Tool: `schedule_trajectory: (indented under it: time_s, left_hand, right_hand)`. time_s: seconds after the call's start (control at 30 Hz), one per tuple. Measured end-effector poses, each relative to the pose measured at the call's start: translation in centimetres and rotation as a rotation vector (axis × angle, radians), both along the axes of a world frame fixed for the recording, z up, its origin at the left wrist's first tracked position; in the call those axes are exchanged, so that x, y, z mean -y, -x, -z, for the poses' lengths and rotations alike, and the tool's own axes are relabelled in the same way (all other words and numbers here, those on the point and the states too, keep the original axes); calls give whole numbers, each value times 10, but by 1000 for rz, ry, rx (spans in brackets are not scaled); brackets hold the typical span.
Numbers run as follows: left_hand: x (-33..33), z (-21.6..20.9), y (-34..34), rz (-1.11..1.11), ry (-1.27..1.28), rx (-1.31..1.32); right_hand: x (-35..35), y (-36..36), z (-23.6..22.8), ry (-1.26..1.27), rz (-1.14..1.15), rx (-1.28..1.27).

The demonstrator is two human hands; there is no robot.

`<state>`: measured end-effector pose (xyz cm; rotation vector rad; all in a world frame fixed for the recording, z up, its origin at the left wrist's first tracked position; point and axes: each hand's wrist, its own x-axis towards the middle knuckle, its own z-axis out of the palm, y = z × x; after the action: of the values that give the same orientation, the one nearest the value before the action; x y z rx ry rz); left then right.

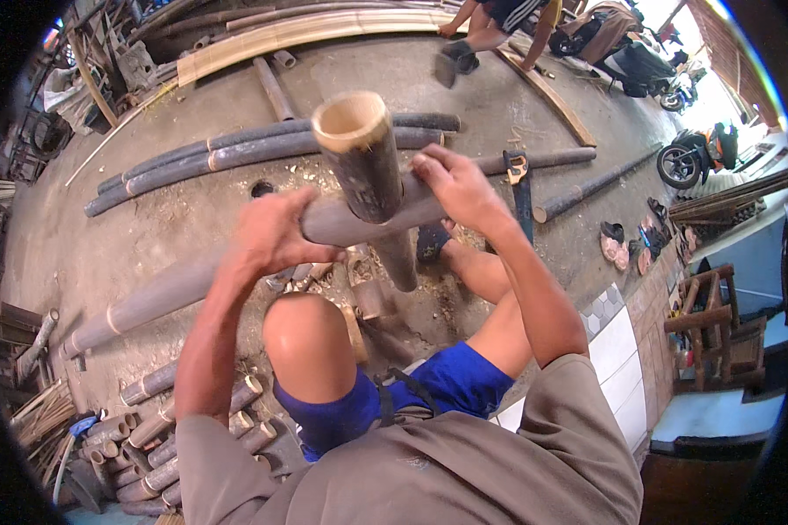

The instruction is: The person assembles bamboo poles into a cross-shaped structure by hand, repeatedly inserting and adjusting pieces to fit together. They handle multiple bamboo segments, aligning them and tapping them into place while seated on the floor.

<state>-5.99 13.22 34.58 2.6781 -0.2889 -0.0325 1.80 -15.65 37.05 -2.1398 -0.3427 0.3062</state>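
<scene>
Long grey-brown bamboo pole [331, 221] lies crosswise, near; shorter tube [361, 179] appears to pass through it. Left hand [271, 232] left of tube, right hand [464, 188] just right, both half-closed around pole, seemingly to steady it. Handsaw [520, 179] farther right.

Left hand [276, 229] grips a long grey-brown bamboo pole [162, 293]; right hand [460, 191] holds it beside a short, dark bamboo tube [363, 179].
</scene>
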Motion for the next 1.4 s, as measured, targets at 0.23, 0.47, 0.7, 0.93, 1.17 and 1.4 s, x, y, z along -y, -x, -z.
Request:
schedule_trajectory:
  time_s: [0.23,0.47,0.7,0.93,1.17,1.4]
  left_hand:
    - [20,53,-10,17,-98,-77]
    - [12,24,0,56,17,-12]
    - [38,86,-16,77,-44,-102]
    - [28,29,1,38,82,-147]
    - [47,94,-24,45,-62,-160]
    - [41,60,-8,78,-8,-110]
  right_hand:
    - [20,-11,91,-73,94,27]
    - [19,3,45,-42,5,293]
    - [41,-10,132,-69,111,96]
    - [27,12,60,-13,42,158]
    - [46,-24,148,-44,78,226]
    - [44,-1,123,55,110,140]
